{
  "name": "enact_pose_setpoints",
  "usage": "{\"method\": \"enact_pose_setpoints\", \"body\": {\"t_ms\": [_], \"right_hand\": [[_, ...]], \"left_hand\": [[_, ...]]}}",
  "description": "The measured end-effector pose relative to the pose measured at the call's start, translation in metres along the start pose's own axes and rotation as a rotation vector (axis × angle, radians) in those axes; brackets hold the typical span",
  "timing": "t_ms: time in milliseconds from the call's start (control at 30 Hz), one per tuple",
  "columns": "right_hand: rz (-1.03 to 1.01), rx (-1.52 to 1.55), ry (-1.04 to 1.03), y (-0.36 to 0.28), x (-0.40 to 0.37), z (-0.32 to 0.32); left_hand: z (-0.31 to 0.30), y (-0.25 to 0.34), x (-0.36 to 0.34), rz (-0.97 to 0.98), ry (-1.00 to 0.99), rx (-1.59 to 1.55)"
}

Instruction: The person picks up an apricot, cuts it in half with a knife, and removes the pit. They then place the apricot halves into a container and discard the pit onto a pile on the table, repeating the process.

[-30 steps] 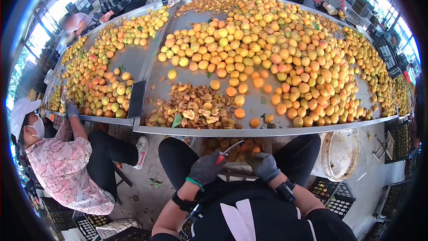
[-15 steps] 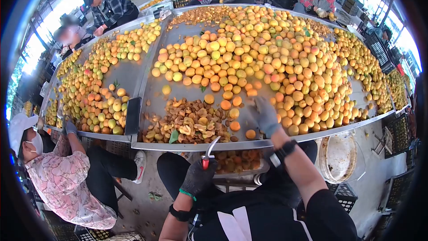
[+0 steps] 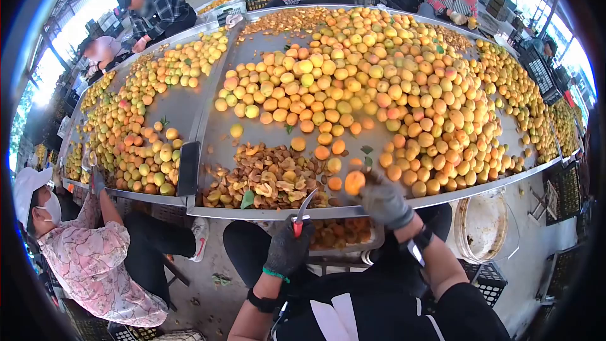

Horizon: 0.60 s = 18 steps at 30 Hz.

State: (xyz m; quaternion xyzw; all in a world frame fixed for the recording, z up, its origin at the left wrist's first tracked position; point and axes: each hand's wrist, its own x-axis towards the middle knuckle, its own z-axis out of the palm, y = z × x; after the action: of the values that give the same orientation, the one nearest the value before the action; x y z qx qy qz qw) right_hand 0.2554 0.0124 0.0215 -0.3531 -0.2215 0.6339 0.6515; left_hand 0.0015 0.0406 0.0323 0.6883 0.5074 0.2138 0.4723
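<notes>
At the near edge of the metal sorting table point(image 3: 252, 213), the gloved right hand point(image 3: 384, 203) grips an orange apricot point(image 3: 354, 182) just above the rim. Below that edge, the gloved left hand point(image 3: 288, 245) is clenched around a red-handled knife point(image 3: 302, 211), blade pointing up toward the table. A heap of pits and scraps point(image 3: 268, 173) lies on the table just beyond the knife.
</notes>
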Motion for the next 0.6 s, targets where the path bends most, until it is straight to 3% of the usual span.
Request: {"method": "enact_pose_setpoints", "body": {"t_ms": [33, 100, 200, 300, 367, 600], "right_hand": [[0.053, 0.202, -0.012, 0.007, -0.014, 0.010], [0.062, 0.168, 0.000, 0.025, -0.033, 0.008], [0.064, 0.108, -0.056, 0.028, -0.047, 0.022], [0.028, 0.032, -0.141, 0.034, -0.054, 0.026], [0.038, 0.053, -0.050, 0.041, -0.058, 0.024], [0.081, 0.034, -0.047, 0.037, -0.062, 0.033]], "left_hand": [[0.002, 0.004, 0.002, 0.039, -0.015, 0.021], [0.008, 0.008, 0.000, 0.073, -0.030, 0.044], [0.018, 0.012, -0.009, 0.303, 0.078, 0.269], [0.023, 0.010, -0.020, 0.245, 0.021, 0.411], [0.026, 0.005, -0.025, 0.266, 0.036, 0.409], [0.027, 0.000, -0.028, 0.332, 0.057, 0.450]]}}
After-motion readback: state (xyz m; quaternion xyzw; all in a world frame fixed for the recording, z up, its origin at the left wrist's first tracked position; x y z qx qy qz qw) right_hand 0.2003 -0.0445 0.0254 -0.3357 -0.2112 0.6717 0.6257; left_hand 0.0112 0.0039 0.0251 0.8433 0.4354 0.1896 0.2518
